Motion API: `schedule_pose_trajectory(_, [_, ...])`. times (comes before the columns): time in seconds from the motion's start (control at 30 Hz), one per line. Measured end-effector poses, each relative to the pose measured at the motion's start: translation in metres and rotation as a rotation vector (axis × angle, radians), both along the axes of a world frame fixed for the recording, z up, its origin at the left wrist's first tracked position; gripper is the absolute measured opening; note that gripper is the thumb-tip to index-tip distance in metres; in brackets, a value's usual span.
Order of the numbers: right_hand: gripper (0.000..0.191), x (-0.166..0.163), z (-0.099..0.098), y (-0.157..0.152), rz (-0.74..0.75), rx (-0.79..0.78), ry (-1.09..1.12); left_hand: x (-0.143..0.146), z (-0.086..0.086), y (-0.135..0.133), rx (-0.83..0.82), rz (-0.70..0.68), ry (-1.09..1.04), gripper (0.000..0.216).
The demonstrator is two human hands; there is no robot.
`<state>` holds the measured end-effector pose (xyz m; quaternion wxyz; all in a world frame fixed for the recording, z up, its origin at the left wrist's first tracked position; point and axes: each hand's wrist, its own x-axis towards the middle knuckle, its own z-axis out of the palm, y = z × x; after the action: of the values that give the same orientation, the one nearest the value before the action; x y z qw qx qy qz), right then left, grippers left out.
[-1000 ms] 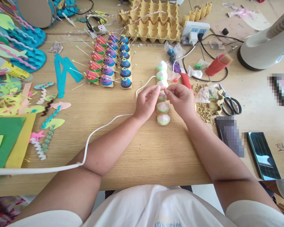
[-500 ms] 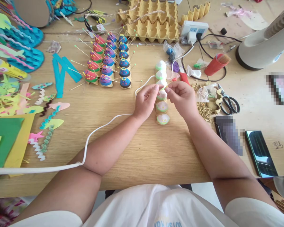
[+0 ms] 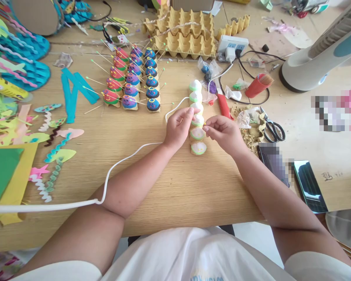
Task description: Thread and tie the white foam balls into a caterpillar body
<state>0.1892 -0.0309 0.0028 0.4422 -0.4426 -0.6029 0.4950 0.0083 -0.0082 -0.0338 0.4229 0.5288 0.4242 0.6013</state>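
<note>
A strip of egg-carton cups with white tops and green edges [image 3: 198,148] stands in a line before me; small yellow dots show on the nearer cups. My left hand [image 3: 179,128] is pinched at the strip's left side, near the middle cups. What its fingertips hold, if anything, I cannot make out. On the other side, my right hand [image 3: 224,134] has thumb and forefinger closed on a tiny yellow bit [image 3: 204,124], just right of the cups. Farther left stand painted egg-carton caterpillars in red [image 3: 111,97], purple [image 3: 130,102] and blue [image 3: 153,104], with stick feelers.
A white cable [image 3: 111,168] runs across my left forearm. Egg trays [image 3: 187,47] and a power strip [image 3: 233,43] lie at the back. Scissors [image 3: 273,130], a phone [image 3: 310,187] and a fan base [image 3: 298,74] are to the right. Paper cut-outs [image 3: 66,156] cover the left.
My right hand has moved away from the left fingertips and down beside the nearer cups. My left hand stays in about the same place. The view has shifted slightly.
</note>
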Motion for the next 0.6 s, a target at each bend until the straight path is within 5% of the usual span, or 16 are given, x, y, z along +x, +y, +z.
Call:
schedule_pose_trajectory(0.23, [0.053,0.006,-0.017,-0.019,-0.024,-0.055,0.039,-0.001,0.002,-0.001,-0.001,-0.037,-0.005,0.060])
schedule_pose_trajectory(0.6, [0.051,0.009,-0.018,-0.020,0.001,-0.031,0.011,-0.002,0.000,-0.002,0.029,-0.044,0.045,0.061])
